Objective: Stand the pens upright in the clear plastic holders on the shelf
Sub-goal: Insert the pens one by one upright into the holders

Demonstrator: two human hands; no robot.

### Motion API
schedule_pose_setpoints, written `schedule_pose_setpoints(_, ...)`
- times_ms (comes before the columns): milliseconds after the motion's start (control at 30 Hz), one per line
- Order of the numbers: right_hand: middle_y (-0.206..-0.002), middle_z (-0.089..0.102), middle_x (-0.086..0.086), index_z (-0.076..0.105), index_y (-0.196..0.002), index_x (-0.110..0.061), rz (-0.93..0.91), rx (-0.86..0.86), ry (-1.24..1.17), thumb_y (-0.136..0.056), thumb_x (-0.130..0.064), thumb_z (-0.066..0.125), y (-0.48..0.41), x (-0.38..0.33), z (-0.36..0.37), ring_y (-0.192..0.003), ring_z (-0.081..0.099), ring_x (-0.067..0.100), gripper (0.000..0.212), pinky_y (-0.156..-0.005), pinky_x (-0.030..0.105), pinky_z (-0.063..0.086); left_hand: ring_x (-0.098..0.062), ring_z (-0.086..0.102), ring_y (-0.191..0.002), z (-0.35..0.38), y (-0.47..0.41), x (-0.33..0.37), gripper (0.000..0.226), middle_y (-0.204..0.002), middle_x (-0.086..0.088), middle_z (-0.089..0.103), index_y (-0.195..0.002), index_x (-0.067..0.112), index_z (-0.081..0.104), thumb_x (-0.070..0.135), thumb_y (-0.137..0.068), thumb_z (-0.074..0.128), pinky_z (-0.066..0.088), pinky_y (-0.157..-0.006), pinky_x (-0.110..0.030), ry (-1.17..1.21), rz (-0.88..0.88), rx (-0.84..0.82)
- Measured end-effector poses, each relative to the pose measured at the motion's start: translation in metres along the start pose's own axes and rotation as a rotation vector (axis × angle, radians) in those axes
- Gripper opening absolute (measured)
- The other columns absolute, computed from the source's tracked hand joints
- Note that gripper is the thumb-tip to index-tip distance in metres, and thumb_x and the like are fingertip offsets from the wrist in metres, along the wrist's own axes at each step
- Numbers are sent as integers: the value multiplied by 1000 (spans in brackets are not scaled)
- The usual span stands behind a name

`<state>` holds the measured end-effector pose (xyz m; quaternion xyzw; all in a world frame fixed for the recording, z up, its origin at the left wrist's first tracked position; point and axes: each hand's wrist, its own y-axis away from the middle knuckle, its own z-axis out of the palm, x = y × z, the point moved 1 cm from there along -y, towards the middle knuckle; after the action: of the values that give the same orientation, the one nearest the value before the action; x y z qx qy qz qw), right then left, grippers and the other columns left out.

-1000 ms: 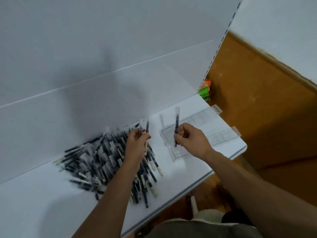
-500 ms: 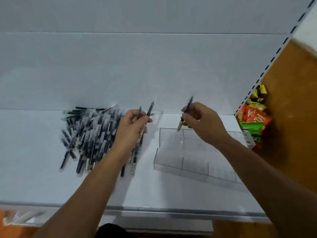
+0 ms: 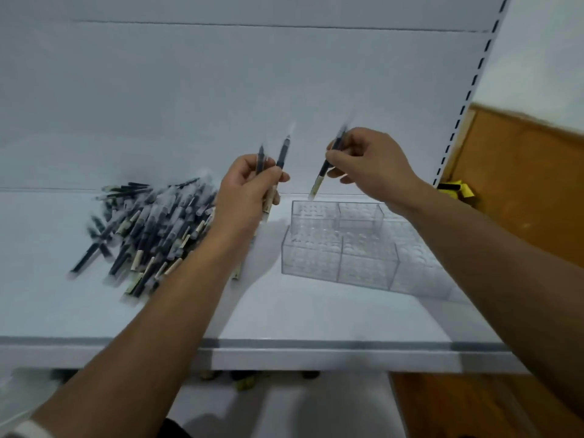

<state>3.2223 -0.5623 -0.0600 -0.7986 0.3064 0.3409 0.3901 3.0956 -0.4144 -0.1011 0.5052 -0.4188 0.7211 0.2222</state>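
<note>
While left hand point(image 3: 246, 192) grips two pens point(image 3: 280, 156), right hand point(image 3: 371, 165) pinches a third pen point(image 3: 323, 169).

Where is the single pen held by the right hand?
In the head view, the pen is right of centre, pinched by the right hand and tilted, its pale tip just above the back-left compartment of the clear holder.

Left of the left grip point(image 3: 249, 188), the pen heap point(image 3: 151, 229) is smeared; its pens cannot be counted. That grip hides the middles of its two pens point(image 3: 279, 156). The right grip's point(image 3: 369, 165) forearm covers the clear holder's point(image 3: 331, 248) far-right compartments.
</note>
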Motion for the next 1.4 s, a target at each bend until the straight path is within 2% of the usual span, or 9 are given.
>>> schedule_pose_setpoints(133,-88,74,-1,67,-97,-12,19,-2,45,-90,-19,63,0,-11,5,-73,71,3,11,-73,29,59,-11,51,-57,-5,7,5,8,-77,3,70,-90,18,57,11,-89,61,43,-59,-27,28,-14,41)
schedule_pose_setpoints(267,-84,72,-5,67,-93,-15,-2,-37,192,-89,-24,63,-9,-10,16,-79,71,9,10,-82,41,57,-10,51,-55,-6,3,4,9,-75,4,70,-89,18,56,10,-90,61,43,-54,-21,44,-13,38)
schedule_pose_setpoints(367,-82,73,-5,66,-90,-17,29,-91,229,-89,-25,63,-16,-5,22,-81,71,11,9,-83,44,57,-9,50,-53,-6,-9,0,8,-75,4,70,-90,17,56,10,-90,61,44,-52,-18,54,-8,26)
schedule_pose_setpoints(567,-78,73,-7,65,-83,-20,31,-150,286,-88,-25,65,-29,5,29,-76,70,6,7,-81,39,57,-10,51,-55,5,-36,-12,7,-77,4,70,-91,19,57,14,-89,61,43,-56,-23,50,-18,-5)
schedule_pose_setpoints(733,-86,71,-1,69,-87,-14,39,-275,403,-86,-28,69,-32,10,30,-83,67,17,14,-77,36,54,-11,50,-54,13,-51,-15,8,-77,1,70,-91,16,56,10,-90,60,43,-56,-23,76,-21,-20)
schedule_pose_setpoints(867,-94,67,-12,69,-96,-24,53,-387,515,-87,-39,68,-32,19,27,-88,62,8,18,-79,25,51,-11,47,-52,13,-54,-20,9,-79,-3,68,-92,14,55,7,-90,60,40,-53,-22,128,-14,-24)
schedule_pose_setpoints(1000,-109,63,-19,61,-120,-34,118,-576,488,-82,-49,71,-28,34,8,-101,60,-1,41,-83,14,44,-11,47,-52,12,-54,-26,8,-80,-3,69,-93,15,56,8,-91,60,42,-55,-22,131,-2,-38)
schedule_pose_setpoints(1100,-117,57,-22,57,-126,-38,162,-705,554,-79,-50,74,-26,46,-6,-108,55,-2,52,-86,15,38,-11,47,-51,10,-54,-27,8,-78,-2,69,-92,15,56,8,-91,60,42,-54,-20,160,-2,-39)
schedule_pose_setpoints(1400,-133,58,-13,56,-134,-32,150,-613,563,-77,-51,74,-45,63,0,-105,51,0,62,-88,16,34,-12,50,-57,4,-48,-32,7,-81,-1,73,-95,14,58,8,-93,59,46,-59,-22,104,-20,-55)
